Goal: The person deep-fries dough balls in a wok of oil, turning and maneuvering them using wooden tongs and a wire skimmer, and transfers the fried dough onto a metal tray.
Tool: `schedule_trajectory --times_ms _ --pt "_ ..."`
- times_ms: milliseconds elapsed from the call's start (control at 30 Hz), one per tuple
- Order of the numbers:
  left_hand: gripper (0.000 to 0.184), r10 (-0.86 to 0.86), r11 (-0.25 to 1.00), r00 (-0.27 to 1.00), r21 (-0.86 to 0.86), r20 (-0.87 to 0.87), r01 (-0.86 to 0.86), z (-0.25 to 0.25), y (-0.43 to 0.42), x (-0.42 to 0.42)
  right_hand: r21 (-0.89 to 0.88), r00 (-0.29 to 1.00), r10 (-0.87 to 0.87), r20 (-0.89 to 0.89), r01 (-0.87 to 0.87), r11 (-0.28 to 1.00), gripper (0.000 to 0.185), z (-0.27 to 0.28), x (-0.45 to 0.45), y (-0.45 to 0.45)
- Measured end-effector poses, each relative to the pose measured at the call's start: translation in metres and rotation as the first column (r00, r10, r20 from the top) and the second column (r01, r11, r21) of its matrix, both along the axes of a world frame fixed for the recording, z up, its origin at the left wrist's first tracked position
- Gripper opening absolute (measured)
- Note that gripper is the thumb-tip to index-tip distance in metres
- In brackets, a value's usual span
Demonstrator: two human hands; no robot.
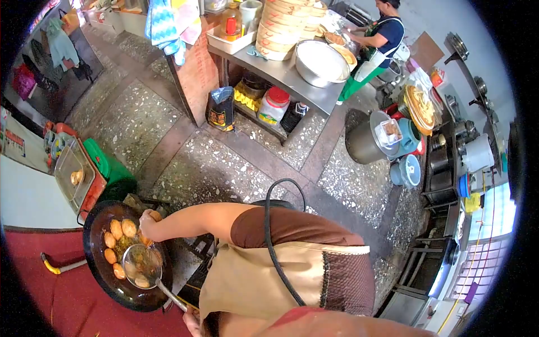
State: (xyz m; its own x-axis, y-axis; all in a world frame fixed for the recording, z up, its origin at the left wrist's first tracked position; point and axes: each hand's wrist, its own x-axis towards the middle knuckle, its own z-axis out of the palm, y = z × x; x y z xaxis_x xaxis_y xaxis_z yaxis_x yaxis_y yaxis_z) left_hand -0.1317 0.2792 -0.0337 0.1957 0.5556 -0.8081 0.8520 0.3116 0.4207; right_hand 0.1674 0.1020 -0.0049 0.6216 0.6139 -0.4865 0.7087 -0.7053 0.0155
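Note:
My left hand [192, 321], partly cut off at the bottom edge, grips the handle of a skimmer [140, 264]. The skimmer's round bowl sits in the dark wok [95, 286], with a few pieces in or under it. Several golden, oval pieces of food [116, 228] lie in the wok's oil. At the wok's upper right rim is my right hand [149, 223], its fingers curled down by a golden piece [145, 240]; that piece seems to be in the fingers, which are partly hidden.
Beside the wok stand a clear tray [72, 194] and a green bin [106, 163]. A steel table [258, 62] carries bamboo steamers [281, 28] and a large metal bowl [320, 63]. A co-worker [382, 39] stands behind it. A large pot [365, 140] and buckets stand right.

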Motion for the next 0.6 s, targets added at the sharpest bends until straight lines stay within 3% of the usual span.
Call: schedule_trajectory --times_ms 133,200,233,600 --pt "0.02 -0.091 0.996 0.996 0.007 -0.004 0.091 -0.026 0.016 -0.005 -0.023 0.998 0.015 0.054 -0.014 1.0 0.032 -0.01 -0.001 0.003" --pt "0.02 -0.269 0.956 0.953 0.084 -0.141 0.282 -0.027 0.02 -0.001 -0.008 0.996 -0.011 0.089 0.012 1.0 0.033 -0.015 0.0 0.007" --pt "0.02 -0.283 0.951 0.949 0.088 -0.14 0.296 -0.029 0.022 -0.001 -0.022 0.999 0.006 0.054 -0.005 1.0 0.034 -0.016 0.003 0.008" --pt "0.02 -0.205 0.975 0.977 0.073 -0.064 0.21 -0.036 0.026 -0.008 -0.063 1.0 0.007 0.027 -0.005 0.998 0.037 -0.009 0.003 0.005"
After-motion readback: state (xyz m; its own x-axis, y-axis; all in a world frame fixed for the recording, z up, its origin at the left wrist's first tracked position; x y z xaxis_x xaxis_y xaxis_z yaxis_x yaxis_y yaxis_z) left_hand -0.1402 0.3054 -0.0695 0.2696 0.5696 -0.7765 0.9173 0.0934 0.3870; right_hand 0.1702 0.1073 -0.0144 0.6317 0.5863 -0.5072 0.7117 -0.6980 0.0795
